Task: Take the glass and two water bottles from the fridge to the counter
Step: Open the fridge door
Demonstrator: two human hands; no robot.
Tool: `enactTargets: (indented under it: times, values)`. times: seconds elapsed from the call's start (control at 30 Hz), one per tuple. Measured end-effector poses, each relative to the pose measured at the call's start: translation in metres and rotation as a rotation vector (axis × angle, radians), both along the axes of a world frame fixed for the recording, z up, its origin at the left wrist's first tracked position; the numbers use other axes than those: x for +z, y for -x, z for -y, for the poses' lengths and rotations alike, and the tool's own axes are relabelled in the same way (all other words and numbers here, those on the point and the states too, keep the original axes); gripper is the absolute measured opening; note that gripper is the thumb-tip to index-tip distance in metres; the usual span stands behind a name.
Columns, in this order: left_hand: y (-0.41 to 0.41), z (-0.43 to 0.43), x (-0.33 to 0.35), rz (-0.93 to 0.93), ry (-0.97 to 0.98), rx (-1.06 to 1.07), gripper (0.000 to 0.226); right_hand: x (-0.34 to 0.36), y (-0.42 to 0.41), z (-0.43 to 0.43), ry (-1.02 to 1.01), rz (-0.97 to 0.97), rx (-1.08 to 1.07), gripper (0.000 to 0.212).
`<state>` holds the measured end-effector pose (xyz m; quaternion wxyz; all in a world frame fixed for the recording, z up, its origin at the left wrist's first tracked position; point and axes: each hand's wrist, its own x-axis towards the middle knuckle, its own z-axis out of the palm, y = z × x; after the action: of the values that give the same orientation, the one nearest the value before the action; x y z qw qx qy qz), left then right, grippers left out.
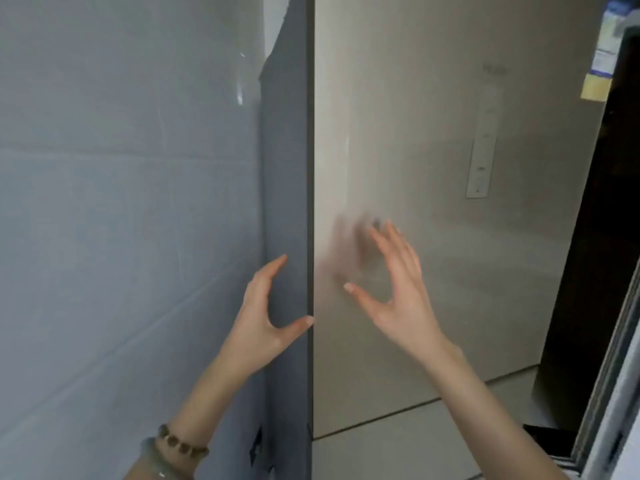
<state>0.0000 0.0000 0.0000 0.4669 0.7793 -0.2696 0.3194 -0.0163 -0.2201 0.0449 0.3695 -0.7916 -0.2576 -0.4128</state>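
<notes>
Left hand: your left hand (pixel 263 306) cups the dark grey fridge side edge (pixel 289 202), grip open.
Right hand: your right hand (pixel 394 289) hovers spread before the tall beige glossy fridge door (pixel 433 150), holding nothing.

Fridge (pixel 433 168) door shut — glass, bottles, whole interior hidden. Door logo and control strip (pixel 483 140) blurred, unreadable. Stickers (pixel 604 53) at upper right cut by frame edge, print too soft to read. Left hand (pixel 266 306) fingers wrap behind door edge — tips hidden. Both forearms cut off at bottom edge.
</notes>
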Motion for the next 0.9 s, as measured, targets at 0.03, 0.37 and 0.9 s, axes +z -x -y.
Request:
enactTargets:
  times: [0.03, 0.37, 0.9]
  values:
    - [-0.001, 0.001, -0.002, 0.007, -0.059, 0.028, 0.091, 0.002, -0.003, 0.000, 0.092, 0.018, -0.063, 0.077]
    - [-0.031, 0.018, -0.023, -0.018, -0.307, 0.101, 0.089, -0.001, -0.024, -0.007, 0.440, -0.097, -0.298, 0.075]
    - [-0.037, 0.024, -0.033, -0.159, -0.136, -0.065, 0.087, 0.008, -0.015, -0.009, 0.436, -0.178, -0.262, 0.078]
